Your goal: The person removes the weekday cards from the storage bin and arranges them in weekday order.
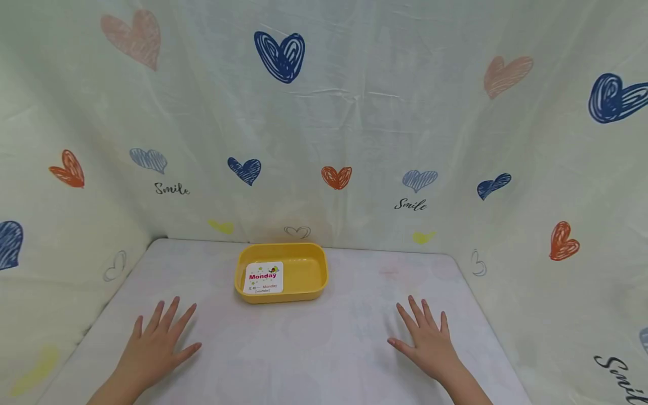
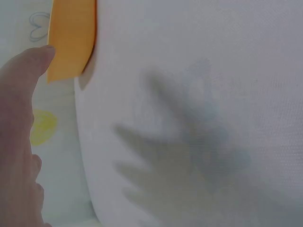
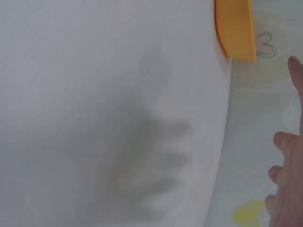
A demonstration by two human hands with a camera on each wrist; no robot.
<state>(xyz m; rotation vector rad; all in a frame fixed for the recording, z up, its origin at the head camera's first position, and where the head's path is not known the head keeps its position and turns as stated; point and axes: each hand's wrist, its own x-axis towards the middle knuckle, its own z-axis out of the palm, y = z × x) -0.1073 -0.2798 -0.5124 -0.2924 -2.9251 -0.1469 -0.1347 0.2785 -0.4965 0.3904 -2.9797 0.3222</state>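
Observation:
My left hand is spread over the left part of the white table, its fingers straight and holding nothing. On the other side, my right hand is likewise spread with nothing in it. Both cast shadows on the tabletop in the wrist views. Between them, farther back, stands a yellow tray with a raised rim. A white card printed "Monday" lies in its left half, seeming to lean on the left wall. Neither hand touches the tray. Only a yellow side of it shows in each wrist view.
The white table ends just behind the tray. A pale curtain printed with hearts and "Smile" hangs at the back and along both sides.

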